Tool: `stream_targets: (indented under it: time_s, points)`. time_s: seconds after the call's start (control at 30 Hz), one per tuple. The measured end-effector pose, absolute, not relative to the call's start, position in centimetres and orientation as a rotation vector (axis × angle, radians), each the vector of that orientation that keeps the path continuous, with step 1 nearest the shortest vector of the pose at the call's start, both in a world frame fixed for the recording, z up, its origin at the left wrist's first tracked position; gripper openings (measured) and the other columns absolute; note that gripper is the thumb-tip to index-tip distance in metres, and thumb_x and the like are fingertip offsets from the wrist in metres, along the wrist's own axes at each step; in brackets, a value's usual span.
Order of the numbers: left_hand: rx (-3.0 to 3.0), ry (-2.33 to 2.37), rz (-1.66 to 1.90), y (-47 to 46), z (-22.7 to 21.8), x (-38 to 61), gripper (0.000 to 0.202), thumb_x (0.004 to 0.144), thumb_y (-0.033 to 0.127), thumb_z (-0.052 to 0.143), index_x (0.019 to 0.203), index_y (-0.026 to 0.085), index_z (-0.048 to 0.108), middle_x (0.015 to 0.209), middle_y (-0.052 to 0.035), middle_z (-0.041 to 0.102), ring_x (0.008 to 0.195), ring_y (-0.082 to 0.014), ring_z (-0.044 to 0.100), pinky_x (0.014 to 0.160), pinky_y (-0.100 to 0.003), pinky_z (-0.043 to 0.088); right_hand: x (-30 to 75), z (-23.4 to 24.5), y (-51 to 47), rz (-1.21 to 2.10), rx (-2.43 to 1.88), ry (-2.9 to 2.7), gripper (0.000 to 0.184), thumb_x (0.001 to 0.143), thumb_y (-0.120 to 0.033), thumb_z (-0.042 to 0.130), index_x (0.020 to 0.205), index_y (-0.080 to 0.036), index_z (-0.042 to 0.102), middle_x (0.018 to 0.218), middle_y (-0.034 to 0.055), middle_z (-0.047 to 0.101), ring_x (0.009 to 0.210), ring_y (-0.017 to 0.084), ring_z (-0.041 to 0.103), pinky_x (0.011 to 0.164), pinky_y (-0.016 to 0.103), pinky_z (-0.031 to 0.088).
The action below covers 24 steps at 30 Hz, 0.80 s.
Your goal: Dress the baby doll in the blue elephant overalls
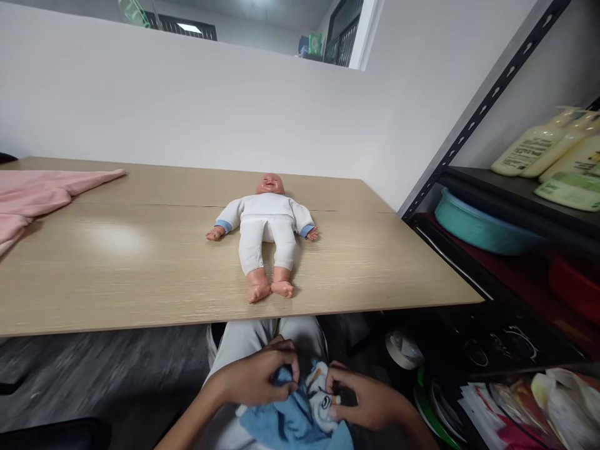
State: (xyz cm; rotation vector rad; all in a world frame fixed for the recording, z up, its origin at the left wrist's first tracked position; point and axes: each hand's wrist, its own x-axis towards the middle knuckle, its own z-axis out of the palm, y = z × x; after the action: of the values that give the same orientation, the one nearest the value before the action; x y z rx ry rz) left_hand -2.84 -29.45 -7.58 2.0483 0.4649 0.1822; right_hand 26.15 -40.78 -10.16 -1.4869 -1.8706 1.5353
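Observation:
Over my lap, below the table's front edge, both hands grip a blue cloth garment with a white patterned part. My left hand has its fingers curled and pinched on the blue fabric. Pinching the white patterned part is my right hand. The garment's exact kind is bunched up and hard to tell. On the table a baby doll lies on its back, feet toward me. It wears a white top and white trousers, with blue cuffs at the wrists, and its feet are bare.
A pink cloth lies on the table's left side. To the right stands a dark shelf rack with pump bottles, a teal basin and a red basin. Bags and papers fill the lower right.

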Motion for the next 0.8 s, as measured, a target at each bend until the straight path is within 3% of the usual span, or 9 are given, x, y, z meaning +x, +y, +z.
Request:
stream_targets:
  time_s: [0.13,0.27,0.33,0.4,0.47,0.53,0.6,0.67,0.8]
  points:
    - [1.936,0.68,0.123,-31.2,-3.8,-6.3,0.024,0.09,0.038,0.073,0.109,0.023,0.067,0.112,-0.0035,0.067,0.106,-0.022,0.062,0.096,-0.032,0.05,24.4,-7.7,-40.4,1.416,-1.557,-1.86,0.018,0.085,-0.022,0.069,0.1,-0.024,0.059,0.1,-0.0001,0.065,0.099,0.023,0.06,0.09,0.034,0.048]
    - [1.865,0.903,0.003,-32.3,-0.7,-7.9,0.07,0.093,0.059,0.071,0.153,0.03,0.049,0.109,-0.0037,0.07,0.098,-0.0242,0.066,0.088,-0.035,0.05,22.3,-3.2,-40.0,1.341,-1.478,-1.794,0.026,0.084,-0.016,0.068,0.107,-0.024,0.061,0.104,-0.0003,0.066,0.097,0.019,0.061,0.089,0.029,0.048]
    - [1.919,0.93,-0.039,-32.2,0.8,-8.1,0.086,0.09,0.063,0.074,0.163,0.035,0.039,0.107,-0.0033,0.071,0.097,-0.0259,0.066,0.089,-0.036,0.049,21.2,-0.5,-39.4,1.292,-1.437,-1.826,0.034,0.08,-0.015,0.072,0.111,-0.025,0.065,0.108,0.0003,0.068,0.102,0.02,0.064,0.093,0.03,0.049]
    - [1.986,0.846,-0.008,-31.8,2.5,-8.1,0.079,0.087,0.064,0.077,0.156,0.036,0.051,0.107,-0.0034,0.071,0.099,-0.0261,0.065,0.091,-0.035,0.05,20.4,2.1,-38.3,1.26,-1.347,-1.893,0.042,0.075,-0.014,0.077,0.114,-0.027,0.068,0.111,0.0009,0.071,0.104,0.022,0.066,0.095,0.03,0.051]
    - [2.036,0.692,0.143,-30.9,4.2,-8.2,0.058,0.085,0.062,0.08,0.132,0.03,0.07,0.111,-0.0048,0.069,0.103,-0.0254,0.064,0.095,-0.034,0.052,19.8,4.4,-36.7,1.251,-1.17,-1.976,0.049,0.074,-0.015,0.081,0.12,-0.028,0.069,0.115,0.0017,0.073,0.103,0.021,0.069,0.093,0.029,0.053]
    - [2.05,0.536,0.37,-29.8,5.7,-8.4,0.039,0.086,0.055,0.082,0.108,0.025,0.074,0.117,-0.0067,0.066,0.11,-0.025,0.062,0.102,-0.034,0.052,19.6,6.5,-34.5,1.235,-0.958,-2.049,0.057,0.076,-0.021,0.087,0.129,-0.029,0.068,0.119,0.0031,0.073,0.103,0.02,0.071,0.093,0.029,0.055]
    - [2.061,0.416,0.565,-28.5,7.0,-8.7,0.028,0.088,0.047,0.082,0.098,0.022,0.073,0.12,-0.0084,0.064,0.116,-0.0255,0.061,0.107,-0.035,0.051,19.7,8.2,-32.0,1.209,-0.856,-2.091,0.066,0.078,-0.03,0.092,0.137,-0.027,0.064,0.127,0.0057,0.072,0.107,0.021,0.07,0.095,0.029,0.055]
    - [2.078,0.404,0.679,-27.1,8.0,-8.9,0.024,0.09,0.04,0.081,0.104,0.022,0.072,0.119,-0.0084,0.067,0.115,-0.0244,0.062,0.106,-0.034,0.052,20.1,9.8,-29.5,1.201,-0.869,-2.141,0.063,0.081,-0.037,0.092,0.137,-0.025,0.064,0.122,0.0052,0.072,0.102,0.019,0.069,0.089,0.027,0.054]
    - [2.076,0.69,0.718,-23.9,9.8,-9.0,0.039,0.096,0.041,0.075,0.131,0.025,0.067,0.119,-0.0048,0.073,0.11,-0.0224,0.066,0.098,-0.029,0.057,21.2,12.2,-25.4,1.197,-0.848,-2.285,0.026,0.09,-0.039,0.086,0.099,-0.018,0.075,0.084,-0.0026,0.064,0.074,0.012,0.056,0.068,0.022,0.047]
